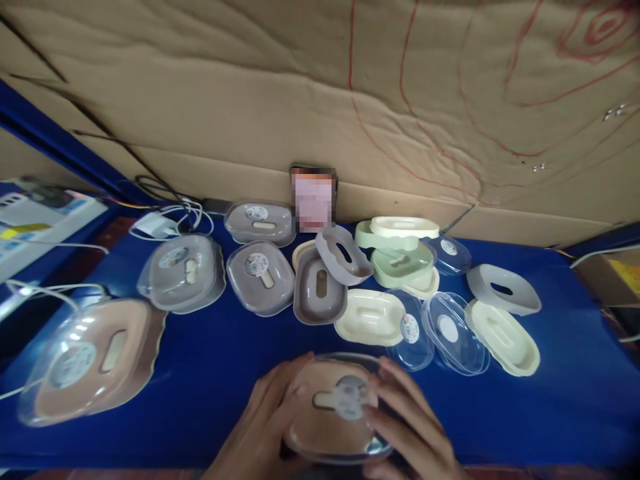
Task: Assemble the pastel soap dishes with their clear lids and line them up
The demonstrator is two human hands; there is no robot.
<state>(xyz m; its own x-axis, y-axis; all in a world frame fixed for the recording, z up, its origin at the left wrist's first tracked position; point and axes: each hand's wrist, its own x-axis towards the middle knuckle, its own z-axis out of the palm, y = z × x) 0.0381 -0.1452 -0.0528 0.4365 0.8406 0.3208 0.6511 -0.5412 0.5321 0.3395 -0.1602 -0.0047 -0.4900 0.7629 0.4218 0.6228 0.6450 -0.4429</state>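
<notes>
A pinkish-tan soap box (310,433) with a clear lid and a round sticker is held at the table's front edge. My left hand (267,413) wraps around its left side, thumb along the lid's rim. On the right side, my right hand (413,423) grips it, with fingers over the lid near the sticker. The undersides of both hands' grip are hidden. Beyond the hands lie a cream tray (370,317), a brown-grey tray (320,293) and clear lids (455,333) (413,333).
Lidded boxes in pink (100,360) and grey (183,270) (261,277) (260,223) stand left. Green trays (403,263), a grey tray (504,290) and a cream tray (505,337) lie right. A phone (314,200) leans on the cardboard wall (225,100); a white charger (155,225) sits back left.
</notes>
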